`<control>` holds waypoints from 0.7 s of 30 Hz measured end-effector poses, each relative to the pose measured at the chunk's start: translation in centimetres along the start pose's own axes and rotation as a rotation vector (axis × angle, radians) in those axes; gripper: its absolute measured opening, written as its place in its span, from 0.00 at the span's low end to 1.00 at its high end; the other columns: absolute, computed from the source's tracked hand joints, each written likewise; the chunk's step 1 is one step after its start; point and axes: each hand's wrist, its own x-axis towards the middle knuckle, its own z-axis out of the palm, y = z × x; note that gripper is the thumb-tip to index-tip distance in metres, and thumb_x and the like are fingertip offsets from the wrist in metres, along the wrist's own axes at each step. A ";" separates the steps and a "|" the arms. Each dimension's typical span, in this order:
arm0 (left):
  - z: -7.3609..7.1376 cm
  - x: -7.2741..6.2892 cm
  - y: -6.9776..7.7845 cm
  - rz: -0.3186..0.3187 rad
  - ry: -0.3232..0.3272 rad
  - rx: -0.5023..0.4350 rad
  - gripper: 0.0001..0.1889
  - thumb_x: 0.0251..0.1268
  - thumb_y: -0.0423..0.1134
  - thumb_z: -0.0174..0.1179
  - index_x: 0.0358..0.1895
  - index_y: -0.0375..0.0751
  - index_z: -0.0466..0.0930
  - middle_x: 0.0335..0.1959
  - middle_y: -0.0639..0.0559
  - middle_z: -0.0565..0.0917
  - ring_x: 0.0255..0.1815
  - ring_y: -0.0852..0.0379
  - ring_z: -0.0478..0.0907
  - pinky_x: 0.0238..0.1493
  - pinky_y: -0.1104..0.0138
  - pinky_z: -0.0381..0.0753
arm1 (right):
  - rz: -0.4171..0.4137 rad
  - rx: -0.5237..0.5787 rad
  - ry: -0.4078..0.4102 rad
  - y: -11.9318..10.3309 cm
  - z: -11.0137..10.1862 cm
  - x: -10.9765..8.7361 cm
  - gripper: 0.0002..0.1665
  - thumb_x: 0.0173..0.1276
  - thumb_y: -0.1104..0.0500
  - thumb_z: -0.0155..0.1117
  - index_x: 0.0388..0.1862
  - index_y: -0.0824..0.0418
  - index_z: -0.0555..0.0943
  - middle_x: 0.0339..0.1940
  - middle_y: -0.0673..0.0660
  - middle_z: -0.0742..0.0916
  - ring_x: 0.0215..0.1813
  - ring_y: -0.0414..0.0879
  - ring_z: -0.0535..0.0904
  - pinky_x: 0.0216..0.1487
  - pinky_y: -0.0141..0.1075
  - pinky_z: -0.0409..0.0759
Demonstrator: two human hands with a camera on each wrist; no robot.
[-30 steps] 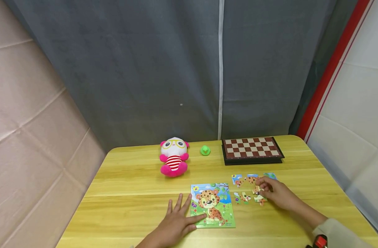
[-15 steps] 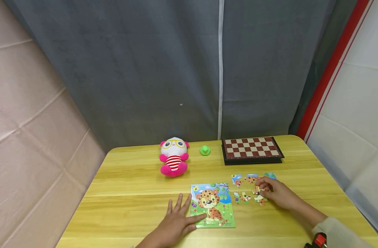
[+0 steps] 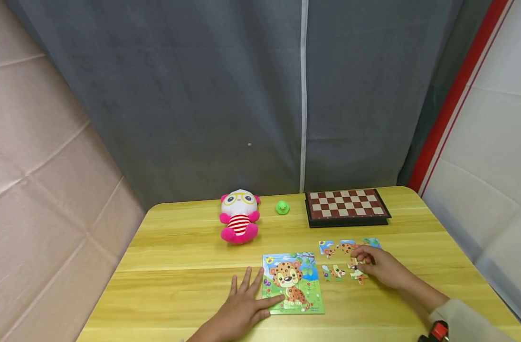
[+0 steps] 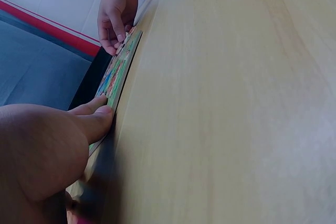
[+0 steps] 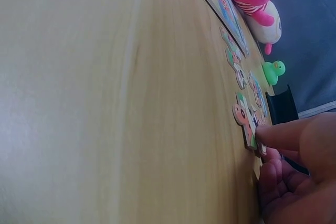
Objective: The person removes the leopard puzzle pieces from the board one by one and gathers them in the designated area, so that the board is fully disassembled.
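Observation:
A square jigsaw puzzle (image 3: pixel 300 280) with a cartoon leopard cub lies at the table's front middle. My left hand (image 3: pixel 243 308) is spread at its left edge, with the index finger and thumb reaching onto the picture. To the right, several loose puzzle pieces (image 3: pixel 337 271) lie in two rough rows. My right hand (image 3: pixel 382 268) is among them, pinching a leopard-patterned puzzle piece (image 3: pixel 354 262) between thumb and fingers, partly hidden by the hand. In the right wrist view the thumb sits close by another flat puzzle piece (image 5: pixel 244 119).
A pink and white plush panda (image 3: pixel 240 218) sits at the back, with a small green rubber duck (image 3: pixel 282 207) beside it. A folded chessboard (image 3: pixel 347 204) lies at the back right, just behind the loose pieces. A grey curtain (image 3: pixel 222 118) hangs behind the wooden table (image 3: pixel 170 266).

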 end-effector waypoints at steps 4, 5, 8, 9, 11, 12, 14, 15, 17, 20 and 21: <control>0.1 0.0 0.0 0.004 0.004 0.006 0.25 0.80 0.59 0.45 0.75 0.85 0.60 0.84 0.35 0.44 0.81 0.22 0.39 0.69 0.21 0.43 | 0.021 -0.018 0.006 0.1 0.1 0.0 0.13 0.70 0.68 0.67 0.53 0.67 0.81 0.41 0.54 0.82 0.39 0.38 0.72 0.39 0.30 0.75; 0.1 0.0 -0.1 0.004 0.005 0.006 0.25 0.80 0.59 0.45 0.75 0.85 0.59 0.84 0.35 0.44 0.81 0.22 0.39 0.69 0.21 0.43 | 0.027 -0.019 0.007 0.1 0.1 0.0 0.14 0.70 0.68 0.67 0.53 0.67 0.81 0.41 0.55 0.82 0.39 0.38 0.72 0.39 0.30 0.75; 0.2 0.0 -0.1 0.005 0.004 0.004 0.25 0.80 0.59 0.44 0.75 0.85 0.59 0.84 0.35 0.44 0.81 0.22 0.39 0.69 0.21 0.43 | 0.028 -0.020 0.003 0.2 0.2 0.0 0.14 0.70 0.68 0.67 0.53 0.67 0.81 0.42 0.55 0.82 0.39 0.39 0.72 0.39 0.30 0.75; 0.2 0.0 -0.1 0.005 0.003 0.005 0.25 0.80 0.59 0.44 0.75 0.86 0.59 0.85 0.35 0.44 0.81 0.22 0.39 0.69 0.21 0.43 | 0.029 -0.019 0.003 0.2 0.2 0.0 0.14 0.70 0.68 0.67 0.53 0.67 0.81 0.42 0.55 0.82 0.39 0.39 0.72 0.39 0.30 0.75; 0.3 0.0 -0.2 0.005 0.006 0.006 0.25 0.80 0.59 0.44 0.75 0.86 0.59 0.85 0.35 0.44 0.81 0.22 0.39 0.69 0.21 0.43 | 0.030 -0.020 0.005 0.2 0.2 0.0 0.14 0.69 0.68 0.67 0.53 0.67 0.81 0.42 0.55 0.82 0.39 0.39 0.72 0.39 0.30 0.75; 0.3 0.0 -0.2 0.006 0.008 0.009 0.25 0.80 0.59 0.44 0.75 0.86 0.59 0.85 0.35 0.44 0.81 0.22 0.39 0.69 0.21 0.43 | 0.031 -0.022 0.005 0.2 0.2 0.0 0.14 0.69 0.68 0.67 0.53 0.67 0.81 0.42 0.55 0.81 0.39 0.39 0.72 0.39 0.30 0.75; 0.4 0.0 -0.2 0.005 0.009 0.012 0.25 0.80 0.59 0.44 0.75 0.86 0.58 0.85 0.36 0.43 0.81 0.22 0.39 0.69 0.21 0.42 | 0.030 -0.026 0.006 0.1 0.2 -0.1 0.14 0.69 0.68 0.67 0.53 0.67 0.81 0.42 0.55 0.81 0.39 0.39 0.72 0.39 0.30 0.75; 0.4 0.0 -0.3 0.004 0.008 0.012 0.25 0.80 0.59 0.44 0.75 0.86 0.58 0.85 0.36 0.43 0.81 0.22 0.38 0.69 0.21 0.42 | 0.030 -0.028 0.006 0.1 0.2 -0.1 0.14 0.69 0.68 0.67 0.53 0.67 0.81 0.42 0.55 0.82 0.39 0.39 0.72 0.39 0.30 0.75; 0.4 0.0 -0.2 0.003 0.007 0.011 0.25 0.80 0.60 0.44 0.75 0.86 0.58 0.85 0.36 0.43 0.81 0.23 0.39 0.69 0.21 0.42 | 0.032 -0.028 0.007 0.0 0.1 -0.1 0.14 0.69 0.68 0.67 0.53 0.67 0.81 0.42 0.55 0.82 0.39 0.39 0.72 0.40 0.30 0.75; 0.2 0.0 -0.2 -0.004 -0.001 0.002 0.25 0.80 0.60 0.44 0.75 0.86 0.58 0.85 0.36 0.43 0.81 0.23 0.38 0.69 0.21 0.42 | 0.018 -0.022 0.004 0.0 0.0 -0.1 0.14 0.70 0.68 0.68 0.53 0.68 0.81 0.42 0.55 0.82 0.39 0.39 0.72 0.39 0.30 0.75; 0.2 0.0 -0.1 -0.004 -0.003 -0.002 0.24 0.80 0.60 0.44 0.75 0.86 0.59 0.85 0.36 0.43 0.81 0.23 0.38 0.69 0.22 0.42 | 0.015 -0.020 0.003 0.0 0.0 0.0 0.14 0.70 0.67 0.68 0.53 0.68 0.81 0.42 0.55 0.82 0.39 0.39 0.72 0.39 0.30 0.75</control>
